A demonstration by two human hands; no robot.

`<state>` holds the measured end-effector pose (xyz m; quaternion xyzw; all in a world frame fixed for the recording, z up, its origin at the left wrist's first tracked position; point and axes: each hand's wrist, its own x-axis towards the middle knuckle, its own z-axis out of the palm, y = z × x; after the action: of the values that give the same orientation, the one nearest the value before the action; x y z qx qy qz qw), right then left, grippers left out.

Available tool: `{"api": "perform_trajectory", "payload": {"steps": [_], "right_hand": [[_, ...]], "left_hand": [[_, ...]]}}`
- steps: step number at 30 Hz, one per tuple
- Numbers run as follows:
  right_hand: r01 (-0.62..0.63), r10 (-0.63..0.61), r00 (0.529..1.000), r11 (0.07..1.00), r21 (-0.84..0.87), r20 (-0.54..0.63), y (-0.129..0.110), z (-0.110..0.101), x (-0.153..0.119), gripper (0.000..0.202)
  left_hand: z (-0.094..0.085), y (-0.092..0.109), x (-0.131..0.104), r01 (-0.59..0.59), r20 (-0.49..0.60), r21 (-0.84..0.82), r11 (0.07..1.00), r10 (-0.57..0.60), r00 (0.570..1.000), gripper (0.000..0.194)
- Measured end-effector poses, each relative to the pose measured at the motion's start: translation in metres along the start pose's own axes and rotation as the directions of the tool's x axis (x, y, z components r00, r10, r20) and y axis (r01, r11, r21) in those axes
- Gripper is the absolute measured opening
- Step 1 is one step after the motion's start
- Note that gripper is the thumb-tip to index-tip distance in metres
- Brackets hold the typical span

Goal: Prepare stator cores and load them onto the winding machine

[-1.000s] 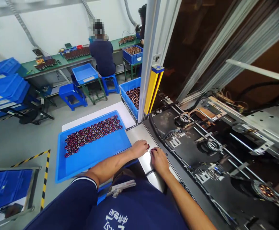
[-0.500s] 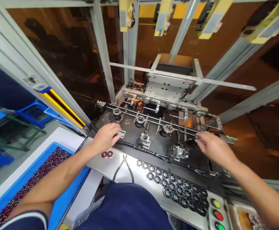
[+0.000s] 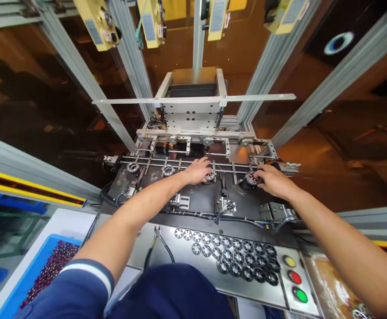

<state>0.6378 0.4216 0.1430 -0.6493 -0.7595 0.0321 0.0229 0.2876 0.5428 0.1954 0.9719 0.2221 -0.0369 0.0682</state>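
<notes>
Left hand (image 3: 198,171) is reaching over one ring fixture (image 3: 210,178), right hand (image 3: 275,180) is fingering the copper-toned part (image 3: 253,177) in another, either grip being indeterminable; any next move is probably calling for clearance around the rods (image 3: 226,165).

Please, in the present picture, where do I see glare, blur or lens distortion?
Head view: pale sheen on the silver metal counter; the tall grey metal posts splay outward, which suggests wide-angle distortion. Also in the head view, the shallow blue plastic tray at lower left looks soft, and the bare right forearm blurs toward the edge.
</notes>
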Motion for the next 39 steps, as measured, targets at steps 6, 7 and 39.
{"api": "perform_trajectory", "payload": {"steps": [6,7,39], "right_hand": [[0.034,-0.033,0.999,0.999,0.032,-0.022,0.002,0.009,0.005,0.028],[0.035,-0.034,0.999,0.999,0.034,-0.023,0.003,0.009,0.005,0.028],[-0.043,0.033,0.999,0.967,0.249,0.043,0.010,-0.011,0.015,0.020]], "left_hand": [[0.002,-0.003,0.005,0.004,0.055,-0.009,1.000,-0.003,0.998,0.028],[0.002,-0.003,0.005,0.006,0.067,-0.012,1.000,-0.005,0.998,0.028],[-0.075,0.094,-0.185,-0.332,-0.791,-0.385,0.861,-0.123,0.599,0.031]]}}
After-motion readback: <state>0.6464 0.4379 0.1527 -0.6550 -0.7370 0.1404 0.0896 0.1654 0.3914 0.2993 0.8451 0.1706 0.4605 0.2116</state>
